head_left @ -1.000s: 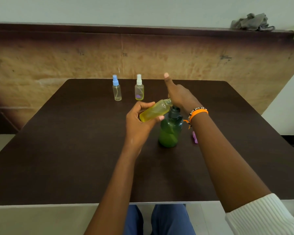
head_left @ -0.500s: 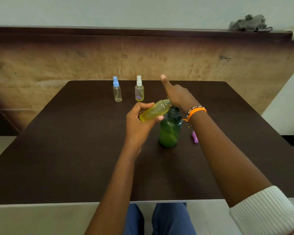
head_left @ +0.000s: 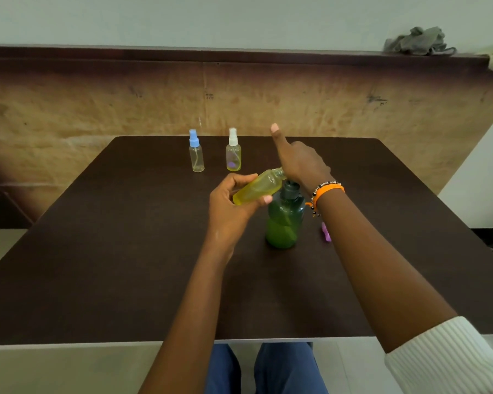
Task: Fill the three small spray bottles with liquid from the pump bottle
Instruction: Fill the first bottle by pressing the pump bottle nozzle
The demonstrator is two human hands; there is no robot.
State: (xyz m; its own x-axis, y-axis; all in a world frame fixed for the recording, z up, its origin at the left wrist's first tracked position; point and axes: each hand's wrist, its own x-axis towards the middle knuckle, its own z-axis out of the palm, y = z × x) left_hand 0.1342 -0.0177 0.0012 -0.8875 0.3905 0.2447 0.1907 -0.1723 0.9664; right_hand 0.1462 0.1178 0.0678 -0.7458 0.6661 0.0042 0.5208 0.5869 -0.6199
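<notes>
My left hand [head_left: 231, 206] grips a small uncapped spray bottle [head_left: 258, 187] of yellow liquid, tilted with its open neck at the pump head. The green pump bottle [head_left: 283, 223] stands upright at the table's middle, about half full. My right hand [head_left: 299, 160] rests on top of its pump, thumb sticking up; the pump head itself is hidden under the hand. Two capped spray bottles stand at the back: one with a blue cap [head_left: 196, 152], clear, and one with a white cap [head_left: 233, 150], yellowish.
A small purple cap [head_left: 326, 231] lies on the dark brown table [head_left: 111, 251] just right of the pump bottle. A wooden panel rises behind the table's far edge, with a grey cloth [head_left: 419, 41] on its ledge. My knees show below the near edge.
My right thumb has drifted slightly left. Both hands and the bottles otherwise stay where they were.
</notes>
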